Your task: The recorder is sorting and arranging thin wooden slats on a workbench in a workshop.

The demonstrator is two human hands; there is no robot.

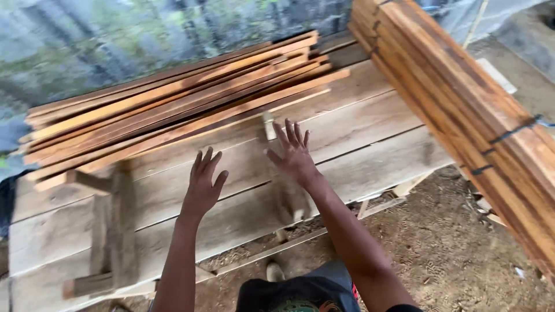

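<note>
Over plank bench | left hand hovering, fingers spread, holding nothing | right hand hovering, fingers splayed, empty | reaching toward thin slat pile lying just beyond | strapped slat bundle leaning at right

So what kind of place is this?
Probably an outdoor woodworking yard: a rough plank workbench holds a pile of thin wooden slats, a strapped bundle of boards sits alongside, and the dirt ground looks sawdust-strewn.

Loose slats lie on the plank table, bundled boards at right.
</note>
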